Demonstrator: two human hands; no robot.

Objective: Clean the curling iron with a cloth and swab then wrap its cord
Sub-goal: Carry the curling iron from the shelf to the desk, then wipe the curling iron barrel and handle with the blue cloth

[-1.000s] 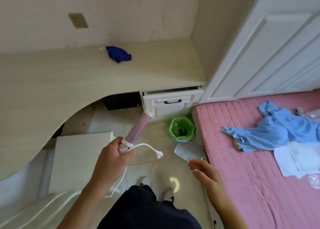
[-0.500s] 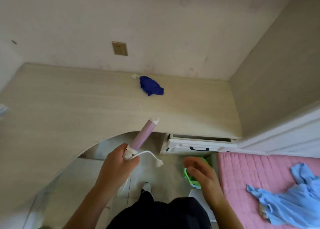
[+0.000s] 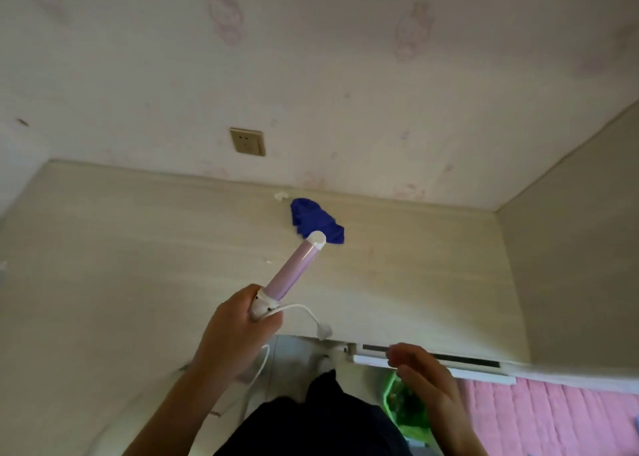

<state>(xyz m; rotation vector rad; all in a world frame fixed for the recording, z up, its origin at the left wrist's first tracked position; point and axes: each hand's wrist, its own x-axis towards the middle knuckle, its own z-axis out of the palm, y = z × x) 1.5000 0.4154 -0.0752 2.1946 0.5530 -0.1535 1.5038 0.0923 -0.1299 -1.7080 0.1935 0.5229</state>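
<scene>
Head view, the only one. Landmark: blue cloth point(image 3: 314, 219), crumpled on the table point(image 3: 138, 265) close to the back wall.

Left hand point(image 3: 235, 331), nearer the person than the cloth and to its left, has its grip clenched round the handle of the curling iron point(image 3: 294, 272). The iron is held in the air over the table. Its long axis runs from the handle up and right, straight at the cloth. The white tip overlaps the cloth's near edge in the picture; cannot tell if it touches.

The cord point(image 3: 304, 308) loops out of the handle on the side away from the cloth. The plug point(image 3: 324, 331) dangles free, so the cord is not wrapped.

Right hand point(image 3: 425, 383) is well short of the cloth, low and right of it, over the slightly open drawer point(image 3: 432, 364). Its grip is released, fingers loosely bent, nothing in them.

A small white bit point(image 3: 280, 195) lies just left of the cloth by the wall. It may be the swab; too small to tell.

Judgement: cleaning has not started. The cloth lies dead ahead of the barrel tip. The left hand is nearer but busy, so the free right hand has to reach forward past the iron for the cloth.
</scene>
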